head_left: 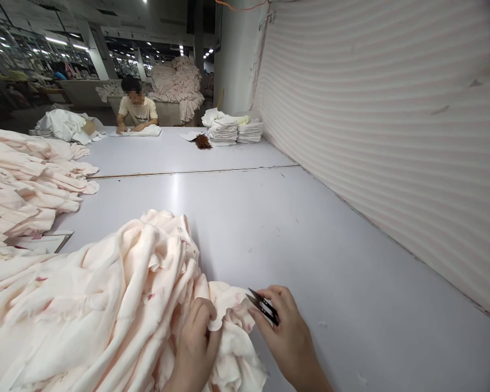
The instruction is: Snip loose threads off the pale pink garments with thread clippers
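A big heap of pale pink cloth (106, 294) lies on the white table (269, 228) in front of me, at the lower left. My left hand (196, 343) pinches a fold at the heap's right edge. My right hand (283, 332) holds small black thread snips (262, 306), their blades pointing left at the cloth edge between my hands.
More pink cloth (20, 185) is piled at the left, with a flat board (44, 241) beside it. A striped wall (392, 136) runs along the table's right side. At the far end a person (136, 109) works on white cloth, near stacks of folded cloth (232, 130).
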A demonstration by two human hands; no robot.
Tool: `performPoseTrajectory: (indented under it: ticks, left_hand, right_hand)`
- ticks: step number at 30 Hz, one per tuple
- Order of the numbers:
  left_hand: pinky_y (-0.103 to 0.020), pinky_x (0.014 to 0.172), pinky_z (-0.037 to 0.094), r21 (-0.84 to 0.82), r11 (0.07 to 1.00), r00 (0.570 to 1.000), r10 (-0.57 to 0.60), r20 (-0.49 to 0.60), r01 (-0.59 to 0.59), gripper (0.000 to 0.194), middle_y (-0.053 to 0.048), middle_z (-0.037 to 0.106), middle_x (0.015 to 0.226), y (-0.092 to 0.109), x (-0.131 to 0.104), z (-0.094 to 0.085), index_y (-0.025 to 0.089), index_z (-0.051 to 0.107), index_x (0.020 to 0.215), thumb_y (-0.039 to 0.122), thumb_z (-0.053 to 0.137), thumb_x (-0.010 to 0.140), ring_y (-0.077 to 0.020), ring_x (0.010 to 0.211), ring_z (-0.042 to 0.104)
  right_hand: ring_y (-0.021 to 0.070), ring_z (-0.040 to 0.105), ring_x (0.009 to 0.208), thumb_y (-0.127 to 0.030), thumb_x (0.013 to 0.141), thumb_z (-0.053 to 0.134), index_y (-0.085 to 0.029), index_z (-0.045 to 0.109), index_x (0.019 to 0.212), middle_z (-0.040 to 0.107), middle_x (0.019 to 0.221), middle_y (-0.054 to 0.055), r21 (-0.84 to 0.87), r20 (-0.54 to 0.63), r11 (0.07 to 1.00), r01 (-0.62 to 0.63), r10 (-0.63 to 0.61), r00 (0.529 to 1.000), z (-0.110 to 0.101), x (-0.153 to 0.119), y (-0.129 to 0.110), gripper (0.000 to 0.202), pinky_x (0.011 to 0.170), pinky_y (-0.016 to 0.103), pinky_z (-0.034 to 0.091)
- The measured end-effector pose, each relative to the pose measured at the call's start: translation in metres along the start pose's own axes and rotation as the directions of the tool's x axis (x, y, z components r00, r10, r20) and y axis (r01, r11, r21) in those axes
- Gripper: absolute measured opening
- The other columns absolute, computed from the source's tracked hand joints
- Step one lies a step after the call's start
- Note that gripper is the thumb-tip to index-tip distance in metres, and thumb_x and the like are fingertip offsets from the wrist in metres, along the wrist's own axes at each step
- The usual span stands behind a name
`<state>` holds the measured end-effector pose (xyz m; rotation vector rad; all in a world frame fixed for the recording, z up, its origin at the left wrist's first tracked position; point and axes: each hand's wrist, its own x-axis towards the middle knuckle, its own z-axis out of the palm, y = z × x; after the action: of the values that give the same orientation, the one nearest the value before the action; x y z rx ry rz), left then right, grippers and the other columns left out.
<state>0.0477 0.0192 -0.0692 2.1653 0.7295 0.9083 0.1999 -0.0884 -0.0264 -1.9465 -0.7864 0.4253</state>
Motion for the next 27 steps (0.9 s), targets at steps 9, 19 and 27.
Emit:
performPoseTrajectory:
  ticks: [9, 19, 27]
  left_hand:
    - [-0.023, 0.064, 0.035, 0.006, 0.998, 0.997, 0.068, 0.033, -0.068, 0.025, 0.002, 0.047, 0.077, 0.002, -0.002, 0.003, 0.023, 0.039, 0.079, -0.002, 0.042, 0.08, -0.0144, 0.068, 0.046]
    - [-0.023, 0.064, 0.034, -0.075, 0.996, 0.998, -0.048, 0.043, 0.051, 0.021, 0.002, 0.047, 0.075, 0.001, -0.003, 0.006, 0.022, 0.043, 0.076, 0.003, 0.047, 0.081, -0.015, 0.069, 0.046]
    - [-0.026, 0.067, 0.04, -0.323, 0.861, 0.92, -0.357, 0.163, 0.392, 0.014, -0.003, 0.063, 0.079, 0.001, 0.008, 0.0, 0.019, 0.063, 0.083, 0.033, 0.059, 0.084, -0.0199, 0.076, 0.056]
  right_hand:
    - [0.0205, 0.064, 0.067, -0.025, 0.093, 0.044, -0.025, 0.062, 0.102, 0.07, 0.093, 0.002, -0.463, 0.194, 0.742, 0.485, -0.449, 0.872, 0.011, -0.023, -0.021, 0.02, 0.06, 0.031, 0.042]
    - [0.018, 0.065, 0.063, -0.031, 0.093, 0.046, -0.027, 0.066, 0.092, 0.069, 0.084, 0.0, -0.419, 0.138, 0.844, 0.336, -0.307, 0.942, 0.015, -0.019, -0.013, 0.02, 0.057, 0.027, 0.042]
    - [0.0179, 0.062, 0.084, -0.023, 0.083, 0.062, -0.023, 0.058, 0.087, 0.061, 0.089, 0.002, 0.224, 0.204, 0.974, 0.037, -0.084, 0.975, 0.034, -0.004, -0.003, 0.006, 0.077, 0.026, 0.05]
